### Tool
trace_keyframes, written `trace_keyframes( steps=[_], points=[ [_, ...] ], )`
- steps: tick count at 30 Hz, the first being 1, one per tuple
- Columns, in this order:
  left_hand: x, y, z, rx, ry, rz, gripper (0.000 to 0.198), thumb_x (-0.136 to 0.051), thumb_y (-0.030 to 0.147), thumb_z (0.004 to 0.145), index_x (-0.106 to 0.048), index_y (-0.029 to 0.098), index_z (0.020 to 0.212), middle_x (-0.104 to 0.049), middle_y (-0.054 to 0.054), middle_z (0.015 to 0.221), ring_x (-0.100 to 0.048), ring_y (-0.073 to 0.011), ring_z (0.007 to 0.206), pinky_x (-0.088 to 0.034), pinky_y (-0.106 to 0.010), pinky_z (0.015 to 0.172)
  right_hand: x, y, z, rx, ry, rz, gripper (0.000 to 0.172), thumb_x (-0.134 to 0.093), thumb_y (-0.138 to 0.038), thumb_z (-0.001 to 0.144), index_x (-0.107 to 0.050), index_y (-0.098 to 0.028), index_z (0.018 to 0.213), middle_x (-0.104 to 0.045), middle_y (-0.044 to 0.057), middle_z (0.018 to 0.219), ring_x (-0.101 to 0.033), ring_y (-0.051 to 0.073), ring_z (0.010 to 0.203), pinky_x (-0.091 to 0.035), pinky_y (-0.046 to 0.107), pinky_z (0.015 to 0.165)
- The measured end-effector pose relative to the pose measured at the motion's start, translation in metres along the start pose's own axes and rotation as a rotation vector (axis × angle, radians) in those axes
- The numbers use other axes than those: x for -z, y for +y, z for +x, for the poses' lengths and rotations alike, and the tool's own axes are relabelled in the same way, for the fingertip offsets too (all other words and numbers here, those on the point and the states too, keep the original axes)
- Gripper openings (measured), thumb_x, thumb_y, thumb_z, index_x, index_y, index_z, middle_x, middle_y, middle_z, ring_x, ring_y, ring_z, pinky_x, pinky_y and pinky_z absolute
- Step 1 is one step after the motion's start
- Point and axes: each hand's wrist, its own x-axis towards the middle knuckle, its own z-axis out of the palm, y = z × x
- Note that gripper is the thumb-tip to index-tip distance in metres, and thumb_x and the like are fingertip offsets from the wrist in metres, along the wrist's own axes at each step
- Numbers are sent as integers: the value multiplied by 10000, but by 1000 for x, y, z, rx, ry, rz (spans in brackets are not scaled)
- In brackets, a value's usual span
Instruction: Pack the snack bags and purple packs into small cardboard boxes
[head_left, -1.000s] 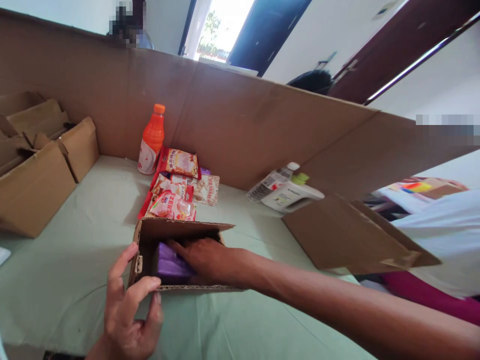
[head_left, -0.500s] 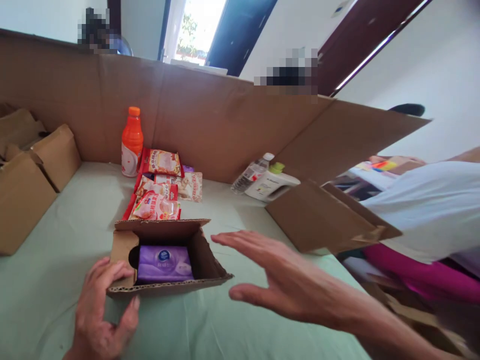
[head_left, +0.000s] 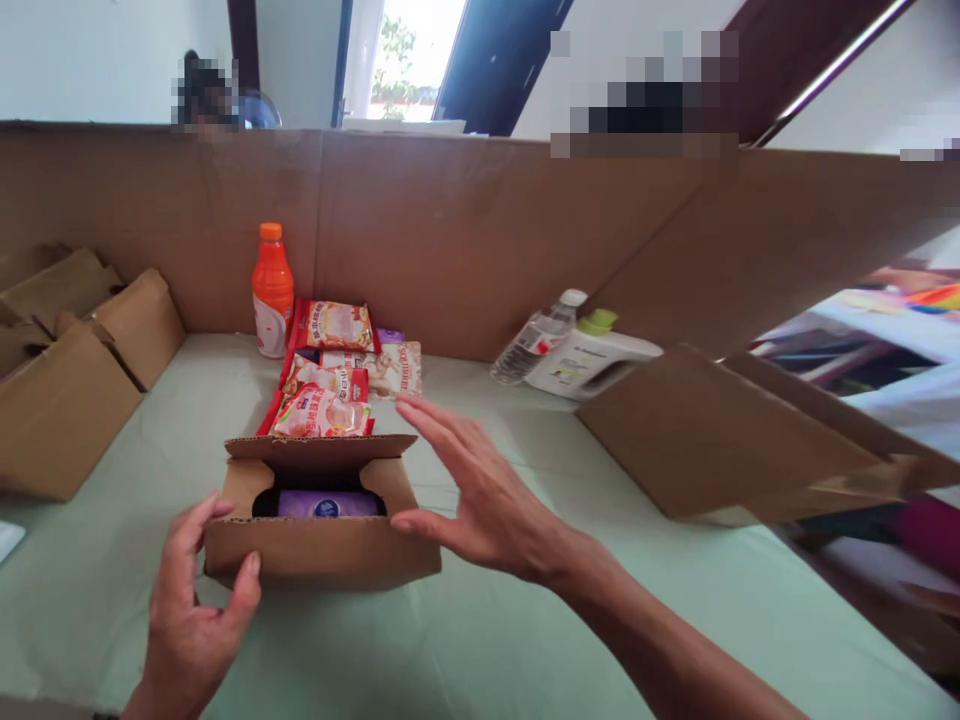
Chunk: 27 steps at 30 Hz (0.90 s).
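Both my hands are at the two ends of a small cardboard box [head_left: 322,552]. My left hand [head_left: 184,605] curves loosely about its near corner, with thumb before the front wall and fingers at the top edge; I cannot tell whether it truly grips the cardboard. My right hand [head_left: 495,500] grasps nothing: its fingers are spread and its thumb tip is at the other front corner, where I cannot tell if it touches. Between my hands, down inside the box, lies the purple pack [head_left: 304,502], only partly visible behind the front wall. Beyond my hands are the snack packets [head_left: 322,412], with an orange bottle [head_left: 272,295] standing behind them; farther out past my right hand, a clear bottle [head_left: 534,345] leans beside a white jug [head_left: 589,362]. I judge that the step in hand is the handling of the box, with the pack already within. For the next move, it seems that steady, even contact at both ends is called for.
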Motion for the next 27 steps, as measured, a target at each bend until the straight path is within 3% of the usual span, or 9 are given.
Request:
trace_keyframes(
  steps=[3,6,9,11,14,16,19,23,27],
  points=[
    [-1,5,2,-55,41,61,567,-653,200,881,-467,232,1415,-607,-107,1282,-608,-233,1190,-501,-415,1054,-14,3,-3,29,-186,125,645,-547,-612,938,-506,-210,1441,-613,181,1375,-575,332,1265,-450,549,1042],
    [1,11,9,-100,63,135,582,-657,209,868,-469,219,1418,-471,-157,1457,-518,-283,1307,-450,-484,1103,-26,0,-17,16,-202,159,490,-517,-530,982,-605,-199,1333,-618,175,1381,-538,326,1318,-430,554,1063],
    [3,11,18,-30,-161,90,450,-519,230,940,-506,243,1389,-415,-145,1533,-461,-309,1382,-442,-543,1106,-31,-2,-26,-10,-187,159,462,-517,-490,992,-588,-199,1344,-599,164,1408,-511,305,1347,-425,536,1089],
    [4,7,23,59,-313,35,389,-425,237,971,-563,275,1333,-434,-110,1533,-461,-309,1396,-454,-567,1097,-32,2,-25,-64,-200,154,515,-549,-498,973,-537,-212,1401,-555,165,1451,-498,302,1354,-418,533,1102],
    [3,0,28,146,-376,-4,384,-401,242,963,-617,273,1279,-401,-98,1567,-442,-319,1425,-443,-585,1110,-35,13,-17,-241,-208,199,799,-678,-595,851,-420,-205,1498,-377,193,1580,-370,350,1444,-338,574,1157],
    [0,-2,28,157,-361,-20,389,-409,236,949,-640,252,1261,-398,-105,1575,-430,-325,1437,-428,-586,1126,-39,21,-9,-380,-272,410,1018,-744,-668,737,-336,-194,1539,-322,203,1603,-352,368,1451,-334,569,1161],
    [-2,-6,27,142,-314,-59,388,-440,248,936,-673,239,1245,-407,-91,1581,-424,-334,1441,-393,-575,1163,-46,25,2,-551,-366,849,1196,-800,-671,633,-229,-197,1571,-402,188,1546,-504,324,1333,-445,487,1089],
    [-4,-19,28,114,-263,-86,371,-494,300,928,-690,287,1242,-394,-11,1602,-398,-351,1455,-276,-594,1230,-56,22,6,-653,-257,1053,1274,-866,-506,590,-140,-204,1592,-404,168,1548,-514,289,1323,-442,419,1088],
    [-7,-37,30,102,-296,-76,351,-532,337,917,-701,322,1224,-375,38,1614,-396,-384,1449,-243,-658,1227,-51,21,-3,-592,-176,871,1042,-775,-479,737,-210,-227,1575,-427,149,1551,-480,276,1367,-406,447,1113]
  ],
)
